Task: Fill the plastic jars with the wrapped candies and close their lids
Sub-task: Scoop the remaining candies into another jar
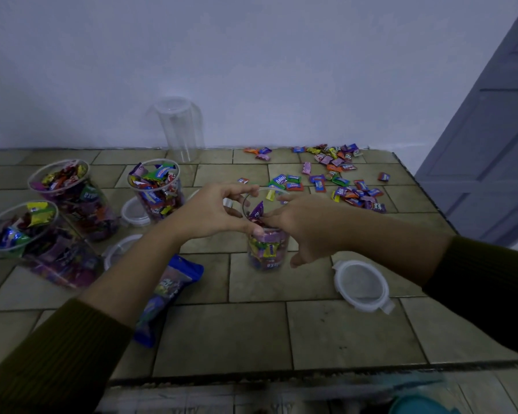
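Centre jar (266,255) upright, lidless; candies (348,167) scattered behind

So the counter (341,333) is tiled, matt stone-look stuff with dark grout lines, a bit scuffed and speckled. All the jars are clear smooth plastic: the middle jar (266,252), the three full jars (72,198) toward the left edge, and the bare jar (180,130) at the far edge, which looks slightly cloudy. The lid (362,286) near the right edge is milky translucent plastic with a soft sheen. The loose candies (341,180) by the far right corner have shiny, crinkly film wrappers. The blue candy bag (168,291) is glossy plastic film too. The sleeves (51,354) look like dark ribbed knit cloth, totally matt. The wall (251,55) behind is flat matt paint.
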